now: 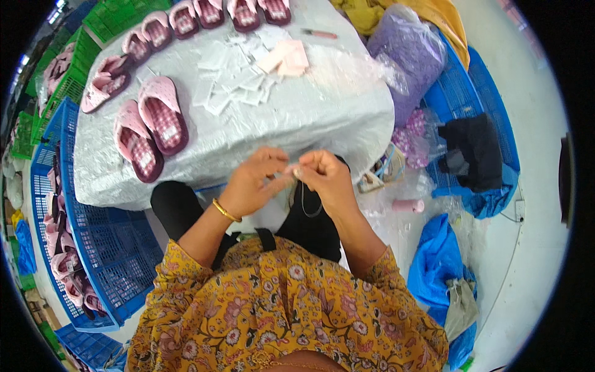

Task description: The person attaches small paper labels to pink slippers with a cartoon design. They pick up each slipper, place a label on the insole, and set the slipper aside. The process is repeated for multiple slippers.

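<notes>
Above my lap, just off the table's near edge, my left hand (257, 180) and my right hand (322, 177) meet at their fingertips. Both pinch at something small between them that I cannot make out. A thin pale thread (304, 201) hangs in a loop from the fingers of my right hand. On the table to the left of my hands stands a pair of pink slippers (162, 115) with checked insoles and dark red soles. More pink slippers (184, 20) stand in a curved row along the table's far and left edges.
White paper tags (232, 77) and pale pink pieces (285, 57) lie scattered on the plastic-covered table (297, 121). A small cutter-like tool (319, 33) lies beyond them. Blue crates (105, 248) flank my left; a purple bag (409, 56) and a blue basket (455, 99) stand right.
</notes>
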### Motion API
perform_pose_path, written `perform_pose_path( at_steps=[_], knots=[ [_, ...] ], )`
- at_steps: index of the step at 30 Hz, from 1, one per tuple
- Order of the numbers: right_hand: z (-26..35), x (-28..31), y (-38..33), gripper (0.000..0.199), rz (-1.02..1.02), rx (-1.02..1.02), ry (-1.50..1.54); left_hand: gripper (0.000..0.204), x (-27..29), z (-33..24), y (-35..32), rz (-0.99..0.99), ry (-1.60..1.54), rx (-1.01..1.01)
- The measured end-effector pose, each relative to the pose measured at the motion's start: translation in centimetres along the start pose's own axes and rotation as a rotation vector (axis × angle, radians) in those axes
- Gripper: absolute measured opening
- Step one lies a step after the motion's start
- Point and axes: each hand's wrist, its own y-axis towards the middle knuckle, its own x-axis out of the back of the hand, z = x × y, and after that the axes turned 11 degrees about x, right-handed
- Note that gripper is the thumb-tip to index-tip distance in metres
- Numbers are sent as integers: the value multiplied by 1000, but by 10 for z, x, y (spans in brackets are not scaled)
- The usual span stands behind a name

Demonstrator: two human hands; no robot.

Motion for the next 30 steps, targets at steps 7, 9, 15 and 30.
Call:
perform_pose_path(
  at_steps=[7,9,15,30],
  knots=[
    [10,1,-7,18,151,-40,31,15,4,14,2,259,-329,440],
    [4,3,-7,18,170,-41,11,14,0,20,2,276,-400,401],
    [-6,3,-13,20,223,-81,-143,14,-2,14,-1,235,63,212],
    [-13,-17,7,22,128,135,-161,12,6,9,4,-95,256,73]
  ],
)
